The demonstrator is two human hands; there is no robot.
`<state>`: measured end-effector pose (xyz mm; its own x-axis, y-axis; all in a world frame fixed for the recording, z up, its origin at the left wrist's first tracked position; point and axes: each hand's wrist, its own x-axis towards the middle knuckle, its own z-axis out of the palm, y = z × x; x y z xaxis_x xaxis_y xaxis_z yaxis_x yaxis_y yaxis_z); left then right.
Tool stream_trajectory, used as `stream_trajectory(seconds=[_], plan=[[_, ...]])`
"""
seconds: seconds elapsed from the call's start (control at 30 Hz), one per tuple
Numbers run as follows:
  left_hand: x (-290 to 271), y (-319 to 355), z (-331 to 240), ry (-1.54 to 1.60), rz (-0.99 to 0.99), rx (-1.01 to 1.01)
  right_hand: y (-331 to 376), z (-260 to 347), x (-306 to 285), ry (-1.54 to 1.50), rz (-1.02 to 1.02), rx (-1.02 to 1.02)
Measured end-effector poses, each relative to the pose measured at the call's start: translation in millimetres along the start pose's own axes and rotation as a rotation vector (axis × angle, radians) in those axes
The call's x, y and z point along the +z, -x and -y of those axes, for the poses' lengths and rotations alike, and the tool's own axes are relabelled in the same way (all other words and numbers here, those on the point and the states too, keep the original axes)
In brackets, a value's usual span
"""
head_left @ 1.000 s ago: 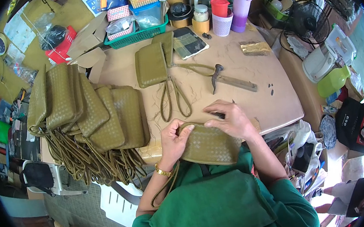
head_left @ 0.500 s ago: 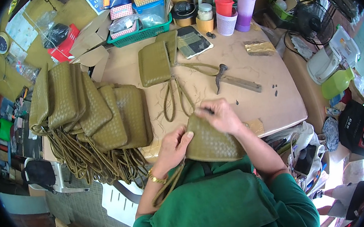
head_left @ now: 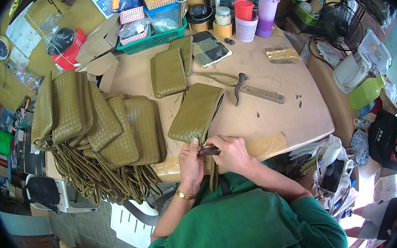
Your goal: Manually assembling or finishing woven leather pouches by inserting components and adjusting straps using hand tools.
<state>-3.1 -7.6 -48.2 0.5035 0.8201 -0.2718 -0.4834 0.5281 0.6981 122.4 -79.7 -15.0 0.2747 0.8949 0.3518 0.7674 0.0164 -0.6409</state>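
An olive woven pouch (head_left: 196,111) lies on the table's front part, tilted, with its zip edge to the right. Its lower corner is pinched by my left hand (head_left: 190,164), thumb on top. My right hand (head_left: 231,153) is closed round a small dark tool (head_left: 209,150), whose tip reaches the fingers of my left hand at that corner. The tool's exact kind is hard to tell. From between my hands the pouch's wrist strap (head_left: 214,176) hangs over the table edge. My fingers hide where strap and pouch meet.
Several olive pouches (head_left: 142,124) are piled at the left, straps dangling. Two more pouches (head_left: 167,73) lie further back, beside a notebook (head_left: 210,48). A hammer (head_left: 257,93) rests right of the worked pouch. Baskets (head_left: 152,40), cups (head_left: 246,26) and a purple bottle (head_left: 268,9) line the back.
The pouch has gone from my lap onto the table, turned with its corner toward me. Both hands have come together at that corner, and the dark tool now points at it.
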Motion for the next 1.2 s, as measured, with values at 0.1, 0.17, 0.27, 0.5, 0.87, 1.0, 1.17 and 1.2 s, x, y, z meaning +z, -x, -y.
stream_trajectory(seconds=[0.1,0.17,0.27,0.5,0.87,1.0,1.17,1.2], plan=[[0.8,3.0,-7.6,-0.149,-0.018,-0.049,6.2,2.3,-5.9,0.004,-0.085,-0.071],[-0.1,2.6,-11.1,-0.21,-0.012,-0.037,7.1,0.0,-11.7,0.037,0.009,-0.094],[-0.4,8.6,-22.4,-0.368,0.044,-0.048,5.3,-11.6,-21.1,0.074,0.0,-0.096],[-22.4,28.3,-54.5,-0.497,0.059,0.013,-9.9,-64.4,-83.0,0.153,-0.254,0.153],[-32.3,14.2,-73.6,-0.838,0.389,0.088,-3.7,-70.3,-72.5,-0.653,0.06,0.363],[-25.7,0.3,-65.9,-0.574,0.191,0.287,-2.6,-47.3,-66.5,-0.735,0.019,0.415],[-25.5,-6.8,-60.9,-0.898,-0.012,0.443,-4.1,-32.8,-70.6,-0.206,0.069,0.381],[-23.8,-8.5,-61.0,-1.012,-0.059,0.535,-0.7,-32.6,-67.5,-0.208,0.072,0.382]])
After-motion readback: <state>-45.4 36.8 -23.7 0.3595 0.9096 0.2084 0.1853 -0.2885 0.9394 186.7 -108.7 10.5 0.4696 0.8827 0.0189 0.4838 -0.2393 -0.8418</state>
